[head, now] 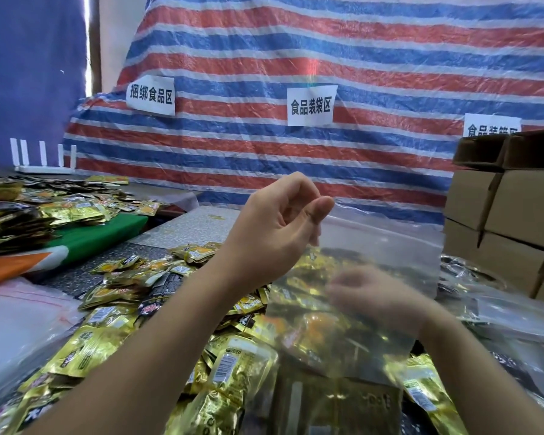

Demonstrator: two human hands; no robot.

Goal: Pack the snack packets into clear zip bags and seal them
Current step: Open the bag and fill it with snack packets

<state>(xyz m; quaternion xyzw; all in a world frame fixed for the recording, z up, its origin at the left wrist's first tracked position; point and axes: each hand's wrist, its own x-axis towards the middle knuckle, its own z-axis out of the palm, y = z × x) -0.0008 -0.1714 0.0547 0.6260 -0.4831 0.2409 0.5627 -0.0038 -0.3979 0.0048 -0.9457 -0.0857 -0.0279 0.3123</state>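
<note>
My left hand is raised over the middle of the table and pinches the top edge of a clear zip bag between thumb and curled fingers. The bag hangs down in front of me with several gold snack packets in its lower part. My right hand shows hazily through the plastic, low and to the right; its grip is blurred. Loose gold and black snack packets cover the table under both arms.
Stacked cardboard boxes stand at the right. A pile of flat clear bags lies at the left edge, beside a green board and more packets. A striped tarp with paper labels closes the back.
</note>
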